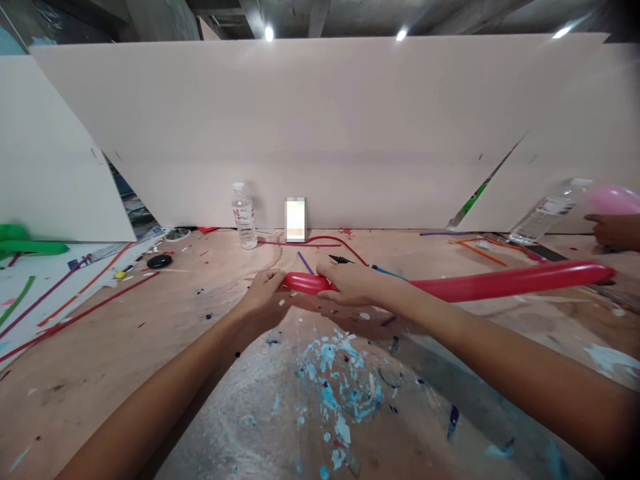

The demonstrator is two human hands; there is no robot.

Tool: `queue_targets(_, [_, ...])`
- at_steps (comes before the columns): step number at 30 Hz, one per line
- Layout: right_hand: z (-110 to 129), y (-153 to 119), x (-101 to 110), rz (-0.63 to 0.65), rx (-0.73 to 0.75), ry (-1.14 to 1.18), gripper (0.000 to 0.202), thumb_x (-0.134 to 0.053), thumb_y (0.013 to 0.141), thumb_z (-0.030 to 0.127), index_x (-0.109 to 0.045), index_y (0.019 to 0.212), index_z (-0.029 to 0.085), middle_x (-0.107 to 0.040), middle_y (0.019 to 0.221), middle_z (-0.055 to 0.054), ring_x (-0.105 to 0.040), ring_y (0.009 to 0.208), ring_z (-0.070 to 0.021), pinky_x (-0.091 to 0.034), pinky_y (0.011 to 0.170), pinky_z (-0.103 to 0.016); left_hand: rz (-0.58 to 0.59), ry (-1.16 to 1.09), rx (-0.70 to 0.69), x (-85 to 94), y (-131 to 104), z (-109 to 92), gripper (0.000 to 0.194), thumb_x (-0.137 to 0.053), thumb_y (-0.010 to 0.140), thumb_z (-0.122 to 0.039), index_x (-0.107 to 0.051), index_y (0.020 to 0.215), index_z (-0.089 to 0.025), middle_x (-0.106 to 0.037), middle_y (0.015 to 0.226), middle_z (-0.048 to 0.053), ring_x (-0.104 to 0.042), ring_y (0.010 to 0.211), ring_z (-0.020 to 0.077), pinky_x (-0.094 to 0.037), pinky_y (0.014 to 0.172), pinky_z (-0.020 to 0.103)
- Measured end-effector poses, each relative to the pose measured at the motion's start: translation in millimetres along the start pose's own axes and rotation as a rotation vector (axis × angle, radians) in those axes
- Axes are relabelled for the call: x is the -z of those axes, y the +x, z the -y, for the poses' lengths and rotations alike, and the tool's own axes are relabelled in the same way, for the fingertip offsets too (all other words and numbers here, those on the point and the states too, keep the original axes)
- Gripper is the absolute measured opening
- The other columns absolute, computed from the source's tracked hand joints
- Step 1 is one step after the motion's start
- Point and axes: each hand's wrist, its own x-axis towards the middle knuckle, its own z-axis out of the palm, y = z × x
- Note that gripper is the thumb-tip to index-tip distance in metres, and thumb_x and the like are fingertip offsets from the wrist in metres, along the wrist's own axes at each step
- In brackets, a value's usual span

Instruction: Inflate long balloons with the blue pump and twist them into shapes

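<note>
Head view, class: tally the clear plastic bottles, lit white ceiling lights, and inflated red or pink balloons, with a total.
Clear plastic bottles: 2
Lit white ceiling lights: 3
Long inflated red balloon: 1
Inflated pink balloon: 1
Total: 7

Three ceiling lamps (269, 33) glare at the far top; the white partition (300, 127) is evenly lit. Soft shadow dims the near-right tabletop (190, 320). The red balloon (500, 283) gleams; the small upright screen (295, 220) is blown out, pixelated.
</note>
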Motion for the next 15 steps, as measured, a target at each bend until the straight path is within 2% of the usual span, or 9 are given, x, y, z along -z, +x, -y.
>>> queue_targets(2, [0.8, -0.4, 0.0, 0.017, -0.022, -0.037, 0.039, -0.036, 0.093, 0.041, -0.053, 0.118, 0.016, -0.067, 0.107, -0.017, -0.064, 0.087, -0.0264, -0.045, 0.070, -0.033, 0.026, -0.015, -0.027, 0.1, 0.5, 0.3, 0.028, -0.049, 0.078, -0.035, -0.060, 0.065, -0.014, -0.056, 0.059, 0.001, -0.048, 0.055, 0.0119, -0.033, 0.050, 0.023])
queue_targets(4, [3.2, -0.2, -1.0, -0.002, -0.063, -0.072, 0.041, -0.032, 0.095, 0.040, -0.052, 0.121, 0.015, -0.067, 0.108, -0.017, -0.065, 0.089, -0.0281, -0.046, 0.071, -0.035, 0.022, -0.029, -0.036, 0.3, 1.1, 1.2, 0.027, -0.050, 0.077, -0.036, -0.061, 0.066, -0.013, -0.057, 0.060, 0.001, -0.048, 0.055, 0.0120, -0.033, 0.050, 0.023])
queue_targets(8, [10.2, 3.6, -10.6, -0.131, -0.045, -0.113, 0.054, -0.043, 0.089, 0.054, -0.048, 0.126, 0.015, -0.065, 0.112, -0.019, -0.063, 0.097, -0.0322, -0.046, 0.074, -0.036, -0.038, 0.028, 0.019, 6.5, 5.0, 5.3, 0.027, -0.051, 0.074, -0.033, -0.052, 0.052, -0.016, -0.046, 0.048, -0.002, -0.040, 0.048, 0.0104, -0.026, 0.047, 0.023])
queue_targets(10, [12.5, 7.7, -17.0, -0.175, -0.012, -0.123, 0.050, -0.046, 0.089, 0.052, -0.049, 0.124, 0.016, -0.064, 0.113, -0.019, -0.061, 0.100, -0.0322, -0.045, 0.076, -0.035, -0.035, 0.066, 0.013, 13.3, 8.2, 7.1, 0.028, -0.052, 0.072, -0.032, -0.052, 0.050, -0.016, -0.046, 0.048, -0.002, -0.041, 0.049, 0.0112, -0.026, 0.047, 0.024])
queue_targets(12, [13.0, 12.2, -21.8, -0.175, -0.013, -0.108, 0.041, -0.041, 0.093, 0.047, -0.053, 0.119, 0.017, -0.065, 0.111, -0.018, -0.061, 0.099, -0.0310, -0.044, 0.077, -0.036, -0.015, 0.052, -0.014, 20.1, 11.3, 8.5, 0.027, -0.052, 0.074, -0.032, -0.057, 0.053, -0.015, -0.051, 0.051, 0.000, -0.043, 0.052, 0.0121, -0.028, 0.050, 0.024])
queue_targets(15, [11.8, 17.5, -24.8, -0.100, -0.058, -0.032, 0.039, -0.034, 0.096, 0.044, -0.054, 0.115, 0.017, -0.066, 0.108, -0.018, -0.062, 0.095, -0.0290, -0.042, 0.078, -0.035, -0.029, -0.023, -0.035, 25.4, 14.3, 10.9, 0.028, -0.050, 0.077, -0.034, -0.061, 0.059, -0.016, -0.052, 0.053, 0.000, -0.042, 0.051, 0.0114, -0.028, 0.050, 0.024])
